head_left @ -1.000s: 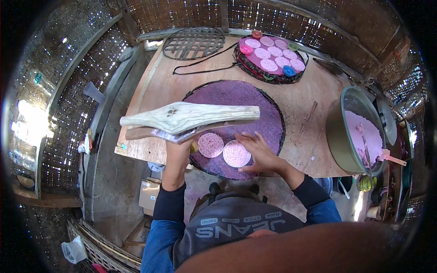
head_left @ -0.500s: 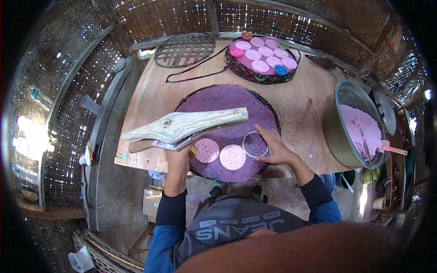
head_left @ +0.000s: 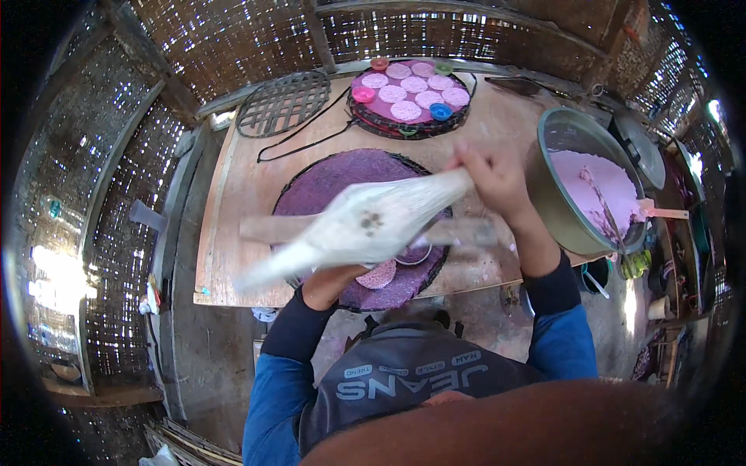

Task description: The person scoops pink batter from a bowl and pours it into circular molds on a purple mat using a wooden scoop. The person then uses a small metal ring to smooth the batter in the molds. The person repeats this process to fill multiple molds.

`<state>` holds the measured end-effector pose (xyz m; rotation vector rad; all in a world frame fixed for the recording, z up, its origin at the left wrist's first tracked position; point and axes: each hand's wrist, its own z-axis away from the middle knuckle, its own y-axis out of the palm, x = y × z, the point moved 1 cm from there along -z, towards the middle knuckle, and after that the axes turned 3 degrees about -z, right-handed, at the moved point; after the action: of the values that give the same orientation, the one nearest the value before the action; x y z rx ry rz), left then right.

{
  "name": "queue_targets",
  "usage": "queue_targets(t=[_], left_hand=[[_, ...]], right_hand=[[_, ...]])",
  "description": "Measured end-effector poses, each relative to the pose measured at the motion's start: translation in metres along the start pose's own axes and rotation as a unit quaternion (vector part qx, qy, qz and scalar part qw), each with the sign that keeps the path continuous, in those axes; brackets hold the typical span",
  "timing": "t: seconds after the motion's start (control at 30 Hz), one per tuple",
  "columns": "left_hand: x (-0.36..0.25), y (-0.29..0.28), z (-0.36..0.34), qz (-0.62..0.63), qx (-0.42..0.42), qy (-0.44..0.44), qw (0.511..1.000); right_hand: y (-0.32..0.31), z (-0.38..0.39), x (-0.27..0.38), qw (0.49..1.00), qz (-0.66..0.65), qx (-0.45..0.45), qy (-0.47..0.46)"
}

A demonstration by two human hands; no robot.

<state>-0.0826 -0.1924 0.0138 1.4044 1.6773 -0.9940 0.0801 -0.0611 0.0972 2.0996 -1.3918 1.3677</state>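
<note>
A two-part wooden lever press is held over a round purple tray (head_left: 322,182). Its pale, spindle-shaped upper lever (head_left: 361,225), blurred by motion, lies crosswise above a lower wooden bar (head_left: 466,231). My right hand (head_left: 497,182) is closed round the lever's right end. Underneath the press, my left hand (head_left: 332,281) grips it from below, most of its fingers hidden. On the tray below, a thin ring (head_left: 413,255) shows partly beside a pink lacy disc (head_left: 377,275). The press covers the rest of that area.
A deep basin (head_left: 544,186) of pink grainy dough with a pink-handled tool stands at the right. Farther back, another round tray (head_left: 378,124) carries several pink discs and small coloured cups. A woven bamboo lattice (head_left: 284,105) lies at the back left of the wooden table (head_left: 233,186).
My right hand has left the ring and taken hold of the lever's right end. The press has moved right over the ring, its lever swinging crosswise to the lower bar.
</note>
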Motion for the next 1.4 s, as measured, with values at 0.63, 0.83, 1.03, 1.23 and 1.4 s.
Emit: queue_targets(t=[0.63, 0.83, 1.03, 1.23, 1.4], left_hand=[[-0.057, 0.05, -0.071, -0.349, 0.405, -0.001, 0.845], [-0.01, 0.084, -0.073, -0.043, 0.32, 0.023, 0.946], [-0.036, 0.143, -0.132, 0.024, -0.081, 0.342, 0.936], [-0.073, 0.114, -0.143, -0.097, -0.216, 0.399, 0.886], [-0.061, 0.108, -0.137, 0.083, -0.185, 0.116, 0.972]], right_hand=[[-0.1, 0.076, 0.095, 0.961, 0.192, 0.133, -0.15], [-0.19, 0.076, 0.06, 0.843, -0.36, -0.337, -0.216], [-0.133, 0.081, -0.027, 0.894, -0.132, -0.418, -0.097], [-0.228, 0.145, -0.035, 0.816, 0.51, -0.232, 0.144], [-0.274, 0.178, -0.039, 0.616, 0.73, -0.092, 0.282]])
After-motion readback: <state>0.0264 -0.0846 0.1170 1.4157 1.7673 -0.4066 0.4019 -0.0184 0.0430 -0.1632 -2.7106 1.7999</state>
